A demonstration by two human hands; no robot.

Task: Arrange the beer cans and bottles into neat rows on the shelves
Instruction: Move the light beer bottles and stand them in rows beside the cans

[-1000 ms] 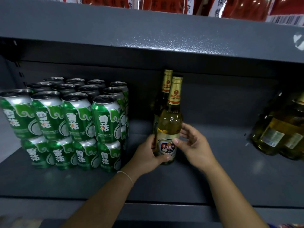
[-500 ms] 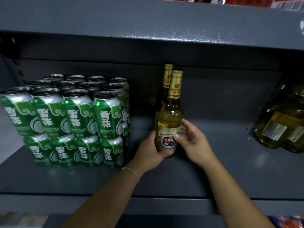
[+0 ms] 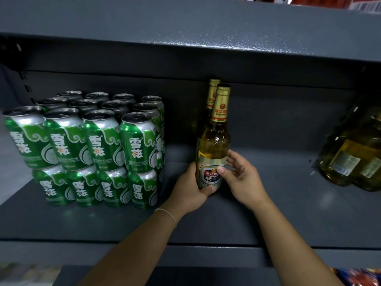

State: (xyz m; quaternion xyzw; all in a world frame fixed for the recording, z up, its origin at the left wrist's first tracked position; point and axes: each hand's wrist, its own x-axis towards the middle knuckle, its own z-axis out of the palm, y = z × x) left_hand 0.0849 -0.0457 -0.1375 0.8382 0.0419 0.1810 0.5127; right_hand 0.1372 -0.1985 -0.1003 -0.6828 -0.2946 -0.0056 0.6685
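1. I have both hands on the front beer bottle (image 3: 214, 145), which stands upright on the shelf (image 3: 278, 213) near the middle, directly in front of a second bottle (image 3: 213, 93) of the same brand.
2. My left hand (image 3: 189, 188) is wrapped round the lower left side of the bottle, thumb across the bottom of the label. My right hand (image 3: 241, 178) is half open: the thumb presses on the label and the fingers curve loosely round the right side.
3. The label faces me squarely, so I judge I am settling the bottle into line, or turning it to face front. I cannot tell whether its base is fully down on the shelf, since my left hand hides it.
4. Done, as far as I can see: the green beer cans (image 3: 99, 145) at the left are stacked two layers high in straight rows running back towards the rear wall, faces forward. That block looks finished.
5. The bottle row is only begun, with two bottles one behind the other, set apart from the cans by a gap.
6. Left to do, by my reckoning: the yellowish bottles (image 3: 354, 153) far to the right sit in a loose, leaning cluster well apart from my row. They are blurred, so I cannot say what they are or whether they belong in it.
7. The shelf above (image 3: 185, 27) shows only red packaging at its upper edge, so its state is unknown to me.
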